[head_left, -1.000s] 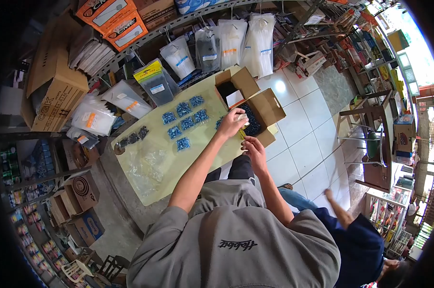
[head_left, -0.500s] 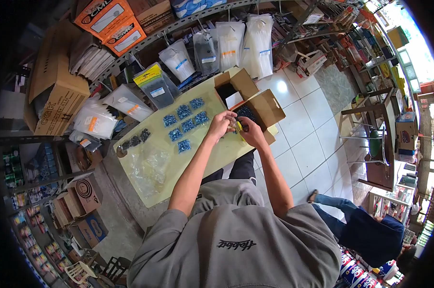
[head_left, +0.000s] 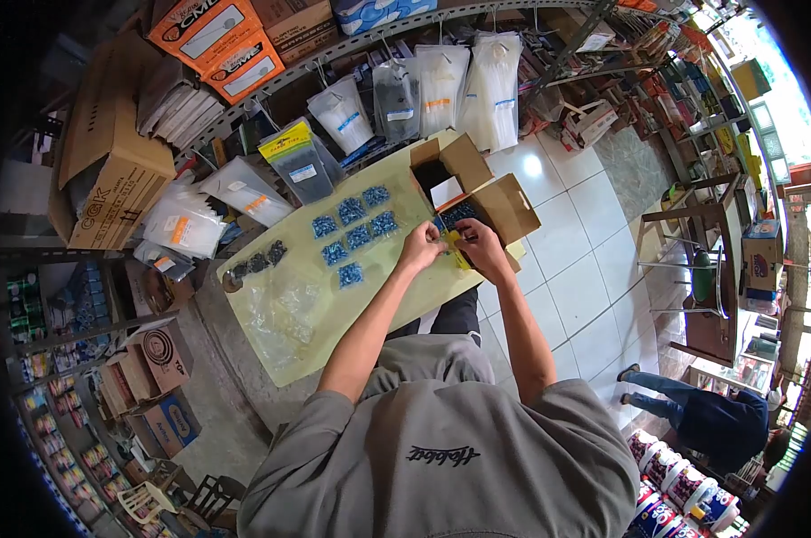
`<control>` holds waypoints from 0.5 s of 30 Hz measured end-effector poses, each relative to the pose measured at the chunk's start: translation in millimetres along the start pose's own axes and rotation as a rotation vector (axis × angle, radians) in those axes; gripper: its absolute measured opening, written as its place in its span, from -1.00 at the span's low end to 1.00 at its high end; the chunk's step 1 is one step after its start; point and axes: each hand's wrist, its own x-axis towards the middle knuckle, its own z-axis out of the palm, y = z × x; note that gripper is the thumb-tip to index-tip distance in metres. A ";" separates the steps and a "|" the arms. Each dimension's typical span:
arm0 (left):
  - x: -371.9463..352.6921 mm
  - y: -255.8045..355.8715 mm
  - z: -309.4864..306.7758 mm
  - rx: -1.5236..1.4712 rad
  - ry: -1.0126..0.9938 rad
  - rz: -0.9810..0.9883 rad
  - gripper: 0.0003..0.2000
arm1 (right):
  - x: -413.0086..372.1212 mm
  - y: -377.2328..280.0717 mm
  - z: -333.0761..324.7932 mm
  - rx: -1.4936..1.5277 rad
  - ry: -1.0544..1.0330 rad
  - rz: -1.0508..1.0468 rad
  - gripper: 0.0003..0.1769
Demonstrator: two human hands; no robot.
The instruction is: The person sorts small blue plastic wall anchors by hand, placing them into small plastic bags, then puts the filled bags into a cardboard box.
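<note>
My left hand (head_left: 421, 248) and right hand (head_left: 483, 252) each gripped one side of what seemed a small clear bag (head_left: 449, 240), held above the table (head_left: 428, 291) close to the open cardboard box (head_left: 504, 204) for short reach, blue packets (head_left: 356, 229) rowed beyond.

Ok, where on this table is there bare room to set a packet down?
Bare: the near strip of yellow-green tabletop, between blue packets and crumpled clear bags. Crowded: beside the open cardboard box, where left hand and right hand pinch a small packet.
</note>
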 end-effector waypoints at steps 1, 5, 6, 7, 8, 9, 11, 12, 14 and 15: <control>1.1 -1.5 1.1 -0.050 0.007 0.031 -0.71 | 1.1 2.4 1.7 0.001 -0.001 -0.001 -0.68; 2.9 1.3 -0.8 -0.035 0.018 0.108 -0.69 | -3.0 7.0 11.4 -0.027 0.029 -0.122 -0.75; 3.3 4.5 -2.5 -0.123 -0.027 0.039 -0.69 | -5.4 6.8 13.5 -0.046 0.008 -0.153 -0.76; 3.7 7.1 -3.9 -0.211 -0.071 -0.030 -0.69 | -6.8 10.4 15.3 -0.044 0.008 -0.153 -0.76; 3.6 9.9 -4.0 -0.209 -0.071 -0.029 -0.69 | -8.1 14.1 16.2 -0.035 0.015 -0.196 -0.79; 2.6 12.5 -2.8 -0.192 -0.042 -0.017 -0.71 | -9.7 18.3 16.3 -0.028 0.022 -0.237 -0.80; 2.9 10.3 0.8 -0.176 -0.016 -0.007 -0.74 | -10.9 21.2 11.9 0.011 -0.019 -0.210 -0.77; 4.4 9.8 2.2 -0.136 -0.019 0.008 -0.76 | -8.2 22.5 8.2 0.011 -0.017 -0.208 -0.77; 10.3 -1.1 8.8 -0.096 -0.026 0.026 -0.77 | 1.5 19.7 -3.5 0.142 -0.155 0.136 -0.76; 14.2 -9.3 11.9 -0.095 -0.020 0.008 -0.78 | 11.7 26.6 -6.2 0.044 -0.174 0.091 -0.64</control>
